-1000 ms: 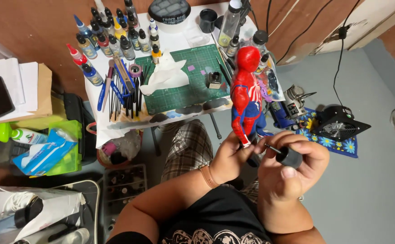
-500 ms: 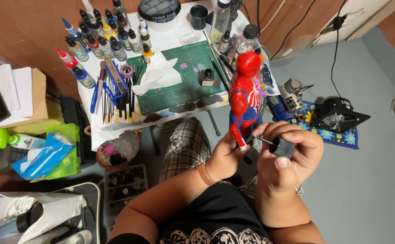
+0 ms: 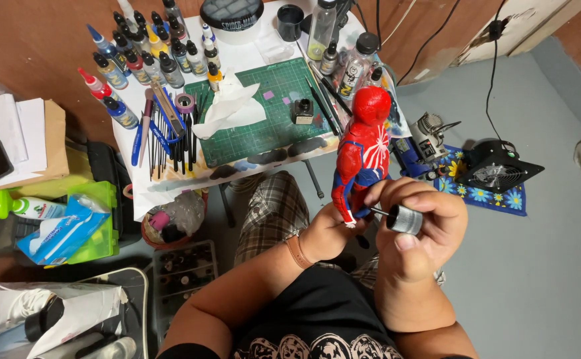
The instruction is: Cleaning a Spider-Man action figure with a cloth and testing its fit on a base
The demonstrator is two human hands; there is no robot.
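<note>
Below the green cutting mat (image 3: pixel 264 110) on the counter (image 3: pixel 164 179), the left hand (image 3: pixel 327 233) grips the legs of a red and blue figure (image 3: pixel 362 153), held upright, while the right hand (image 3: pixel 423 229) pinches a small knurled silver tool (image 3: pixel 402 219) against its lower body. It looks like fine detail work on the legs, so the next touch needs a steady tip. Paint bottles (image 3: pixel 137 60) and brushes (image 3: pixel 170 136) crowd the mat's left; an airbrush compressor (image 3: pixel 430 133) sits to its right, none blocking the hands

A red-and-blue action figure (image 3: pixel 365 149) stands upright — a silver knurled tool (image 3: pixel 403 219) touching near its legs.
</note>
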